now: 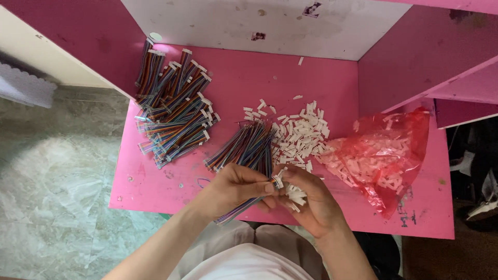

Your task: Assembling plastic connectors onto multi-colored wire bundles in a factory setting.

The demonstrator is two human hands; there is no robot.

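The left hand (228, 189) was closed around a single multicoloured ribbon cable (244, 203), thumb and forefinger pressed together on its upper end; the cable's loose tail ran down toward 7 o'clock beneath the palm. The right hand (311, 199) met it at the table's near edge, its fingertips pinching a small white plastic connector (278, 181) at the cable end. A few more white connectors (296, 196) lay cupped in the right palm.

At 12 o'clock from the hands, touching the left knuckles, lay a loose fan of ribbon cables (246, 145), its far ends pointing toward 1 o'clock. Just beside it, at 1 o'clock from the hands, a scattered heap of white connectors (301, 135) covered the pink table (155, 186). At 2 o'clock lay a translucent red plastic bag (410, 129), opened flat and holding more white connectors; its left edge reached the loose heap. At 10 o'clock, well apart from the hands, a larger pile of cable bundles (174, 111) with white ends was stacked near the table's left rear corner. A white back panel (249, 21) stood at 12 o'clock behind the table.
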